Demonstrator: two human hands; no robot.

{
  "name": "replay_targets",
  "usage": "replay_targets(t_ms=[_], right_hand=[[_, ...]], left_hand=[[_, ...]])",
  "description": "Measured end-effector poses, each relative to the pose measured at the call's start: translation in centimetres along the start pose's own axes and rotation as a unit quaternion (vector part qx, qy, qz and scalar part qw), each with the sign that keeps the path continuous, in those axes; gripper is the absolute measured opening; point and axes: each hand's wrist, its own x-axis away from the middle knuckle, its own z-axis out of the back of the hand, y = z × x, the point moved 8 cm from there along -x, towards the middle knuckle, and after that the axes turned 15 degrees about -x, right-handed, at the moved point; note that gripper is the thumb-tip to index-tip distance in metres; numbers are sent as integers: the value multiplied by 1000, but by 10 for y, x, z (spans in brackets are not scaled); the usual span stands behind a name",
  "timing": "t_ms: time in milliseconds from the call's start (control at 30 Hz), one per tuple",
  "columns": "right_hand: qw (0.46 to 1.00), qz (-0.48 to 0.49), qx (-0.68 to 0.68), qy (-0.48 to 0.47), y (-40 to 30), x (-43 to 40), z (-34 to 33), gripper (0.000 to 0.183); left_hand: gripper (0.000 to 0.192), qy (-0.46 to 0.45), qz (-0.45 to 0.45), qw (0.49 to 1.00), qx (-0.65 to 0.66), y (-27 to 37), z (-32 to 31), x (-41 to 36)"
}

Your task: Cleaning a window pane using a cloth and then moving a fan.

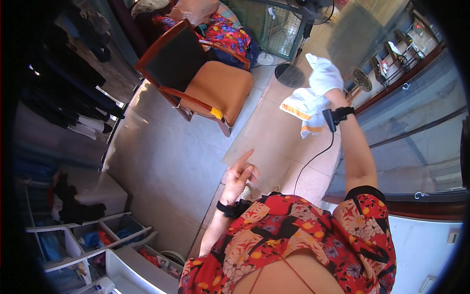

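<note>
A white towel with orange stripes (pixel 314 92) covers most of my right hand (pixel 335 96), which is stretched forward at the upper right; its lower end hangs loose. The towel seems to lie against a see-through pane (pixel 264 128), though contact is hard to tell. My left hand (pixel 243 175) is low in front of my body, holding nothing, its index finger extended and the others partly curled. Black bands circle both wrists, and a black cable (pixel 306 163) runs down from the right one.
A wooden armchair with an orange seat (pixel 220 88) stands ahead to the left. Beyond it are a floor fan (pixel 315 11) and floral fabric (pixel 227 36). A louvred panel (pixel 411 147) is at the right, wall shelves (pixel 394 58) above it. Hanging clothes (pixel 66 81) and storage bins (pixel 128 272) line the left.
</note>
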Motion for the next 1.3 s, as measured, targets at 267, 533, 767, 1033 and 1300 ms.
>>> replay_targets(t_ms=[267, 533, 767, 1033, 1300], right_hand=[[945, 170, -249, -126, -242, 92, -17, 45], [853, 149, -471, -167, -239, 97, 17, 49], [884, -58, -462, -51, -57, 38, 22, 28], [822, -274, -465, 182, 196, 96, 57, 19], [791, -285, -505, 193, 180, 111, -9, 24]], left_hand=[[48, 9, 36, 999, 14, -8, 12, 3], [50, -4, 56, 998, 41, -14, 11, 13], [49, -14, 20, 1000, 9, 9, 22, 12], [52, 11, 12, 999, 44, 11, 46, 24], [51, 21, 20, 992, 120, 15, 57, 51]])
